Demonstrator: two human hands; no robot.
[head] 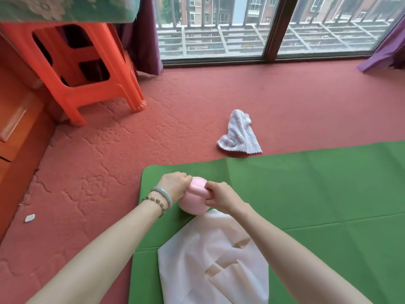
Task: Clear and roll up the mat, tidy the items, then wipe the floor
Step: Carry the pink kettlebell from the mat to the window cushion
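Red textured floor [109, 150], window [219, 29] across top. 1 green mat [328, 183] lower right; 1 orange stool [92, 84] upper left; 1 white rag [240, 133] ctr. Left hand [175, 185] & right hand [221, 196] both grip 1 pink round item [195, 205] at mat's left end, by 1 white sheet [197, 260].

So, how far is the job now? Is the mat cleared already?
Nothing looks finished. In hand: the left hand and right hand both grip a pink round object over the green mat. Left: a white sheet lies on the mat, which is flat, not rolled; the white rag lies untouched on the red floor, so wiping is not begun.
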